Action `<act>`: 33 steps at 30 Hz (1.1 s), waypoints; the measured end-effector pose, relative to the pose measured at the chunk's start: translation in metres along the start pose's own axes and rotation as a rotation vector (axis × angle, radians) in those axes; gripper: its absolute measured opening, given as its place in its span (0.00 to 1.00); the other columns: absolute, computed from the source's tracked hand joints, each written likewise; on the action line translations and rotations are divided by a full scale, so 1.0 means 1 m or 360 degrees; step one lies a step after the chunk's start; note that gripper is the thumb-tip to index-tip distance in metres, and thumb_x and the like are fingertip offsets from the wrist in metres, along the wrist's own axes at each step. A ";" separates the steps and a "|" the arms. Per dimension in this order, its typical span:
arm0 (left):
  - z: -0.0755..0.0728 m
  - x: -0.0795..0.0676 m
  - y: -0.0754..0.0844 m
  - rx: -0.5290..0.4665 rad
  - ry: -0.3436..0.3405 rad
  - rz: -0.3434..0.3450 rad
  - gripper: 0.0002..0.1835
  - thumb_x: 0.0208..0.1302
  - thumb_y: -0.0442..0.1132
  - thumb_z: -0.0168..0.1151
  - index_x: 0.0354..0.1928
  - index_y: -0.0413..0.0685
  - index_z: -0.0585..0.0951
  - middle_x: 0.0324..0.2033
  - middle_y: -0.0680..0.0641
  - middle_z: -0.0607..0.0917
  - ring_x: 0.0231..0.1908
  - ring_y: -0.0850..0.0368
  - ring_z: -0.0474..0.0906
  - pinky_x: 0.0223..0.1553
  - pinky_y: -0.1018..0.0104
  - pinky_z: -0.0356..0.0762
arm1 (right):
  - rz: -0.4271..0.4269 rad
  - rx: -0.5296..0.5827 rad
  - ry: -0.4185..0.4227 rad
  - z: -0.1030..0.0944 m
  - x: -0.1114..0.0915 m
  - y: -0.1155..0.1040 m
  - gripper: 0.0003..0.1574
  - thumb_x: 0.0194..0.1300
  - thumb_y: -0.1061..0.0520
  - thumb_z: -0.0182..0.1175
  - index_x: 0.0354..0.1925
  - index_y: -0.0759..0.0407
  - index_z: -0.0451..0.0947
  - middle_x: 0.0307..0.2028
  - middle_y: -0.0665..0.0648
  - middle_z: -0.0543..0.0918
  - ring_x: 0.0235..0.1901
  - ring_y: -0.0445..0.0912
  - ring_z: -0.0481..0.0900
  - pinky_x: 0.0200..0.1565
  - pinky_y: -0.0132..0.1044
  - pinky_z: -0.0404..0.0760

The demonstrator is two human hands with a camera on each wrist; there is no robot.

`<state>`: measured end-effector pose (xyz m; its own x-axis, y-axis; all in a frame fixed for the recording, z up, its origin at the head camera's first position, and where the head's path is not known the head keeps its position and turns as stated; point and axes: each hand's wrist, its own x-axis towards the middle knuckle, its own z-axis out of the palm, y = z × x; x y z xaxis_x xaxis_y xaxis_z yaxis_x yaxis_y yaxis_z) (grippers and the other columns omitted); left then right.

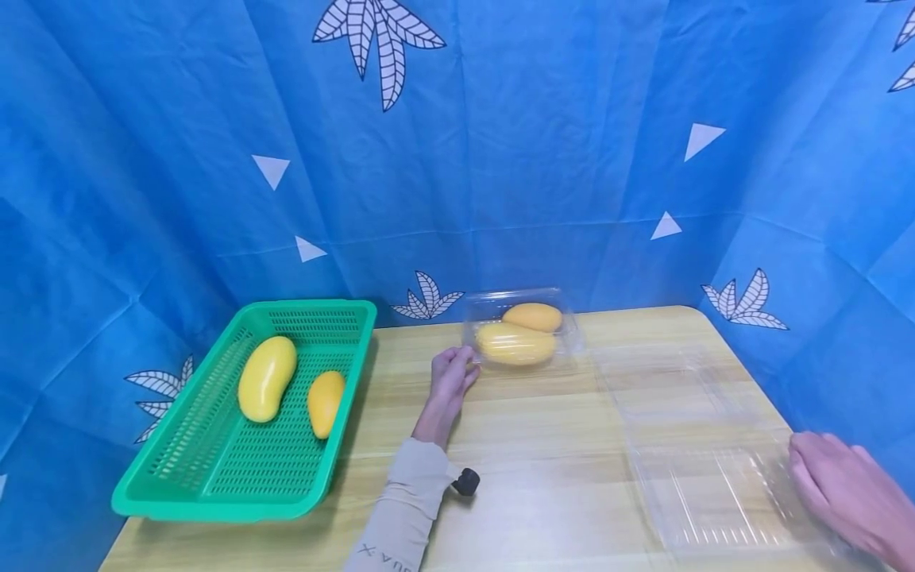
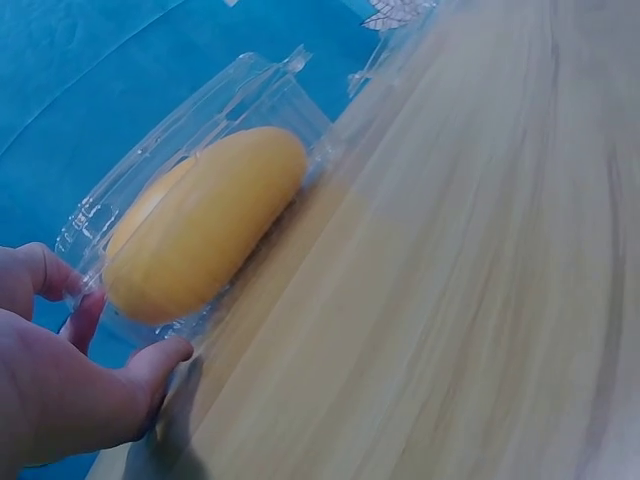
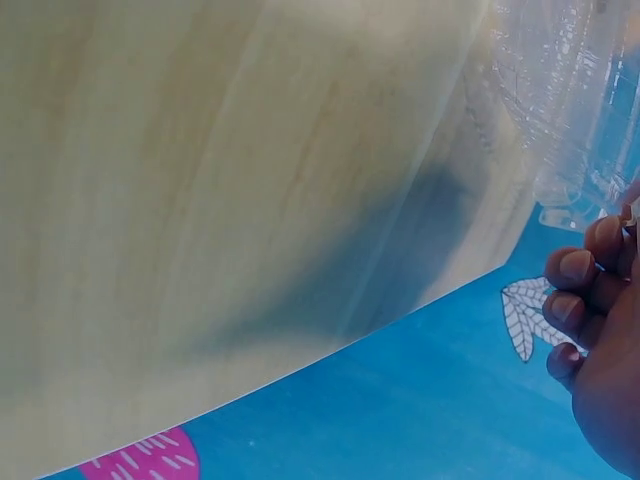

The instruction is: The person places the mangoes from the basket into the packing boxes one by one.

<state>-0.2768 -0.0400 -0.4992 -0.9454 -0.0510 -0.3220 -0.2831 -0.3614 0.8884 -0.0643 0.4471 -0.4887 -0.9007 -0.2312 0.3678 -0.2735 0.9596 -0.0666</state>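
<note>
At the back of the table a clear plastic clamshell box (image 1: 489,300) holds two yellow mangoes (image 1: 516,344), lying side by side. My left hand (image 1: 452,373) is at its near left corner; in the left wrist view the fingertips touch the box's end, with the thumb (image 2: 158,362) at its lower edge. On the right, my right hand (image 1: 847,488) holds an open, see-through clamshell box (image 1: 715,496) by its right side, blurred in the head view. The right wrist view shows curled fingers (image 3: 575,265) at the edge of this clear plastic (image 3: 560,110).
A green plastic basket (image 1: 275,508) stands on the left of the wooden table (image 1: 536,445), with a long yellow mango (image 1: 268,379) and a smaller orange-yellow one (image 1: 326,403) inside. Blue patterned cloth (image 1: 500,159) hangs behind and beside the table.
</note>
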 end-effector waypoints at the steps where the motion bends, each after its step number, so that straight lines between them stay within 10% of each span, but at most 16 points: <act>1: 0.003 -0.001 -0.001 0.0000 -0.0003 0.0002 0.06 0.58 0.27 0.58 0.28 0.43 0.73 0.61 0.35 0.73 0.58 0.41 0.77 0.61 0.55 0.78 | -0.0003 -0.0003 0.0009 0.000 -0.001 0.000 0.24 0.67 0.66 0.54 0.23 0.41 0.60 0.22 0.39 0.57 0.25 0.36 0.59 0.27 0.36 0.57; 20: 0.045 -0.005 -0.020 0.0004 -0.0047 0.0045 0.02 0.62 0.28 0.58 0.32 0.40 0.76 0.62 0.34 0.74 0.61 0.41 0.76 0.64 0.51 0.75 | 0.0006 -0.0031 0.0065 0.000 -0.026 -0.006 0.20 0.63 0.67 0.54 0.25 0.44 0.60 0.24 0.38 0.56 0.26 0.36 0.59 0.26 0.37 0.57; 33: 0.085 -0.008 -0.037 0.0063 -0.0128 0.0057 0.05 0.57 0.27 0.57 0.28 0.44 0.74 0.56 0.44 0.78 0.50 0.54 0.75 0.52 0.65 0.80 | 0.0169 -0.0033 -0.0133 0.000 -0.033 -0.015 0.19 0.69 0.66 0.54 0.26 0.48 0.61 0.23 0.44 0.58 0.27 0.38 0.58 0.30 0.40 0.60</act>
<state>-0.2721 0.0533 -0.5016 -0.9645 0.0123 -0.2639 -0.2536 -0.3234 0.9116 -0.0308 0.4402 -0.4996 -0.9495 -0.1402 0.2808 -0.1692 0.9822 -0.0816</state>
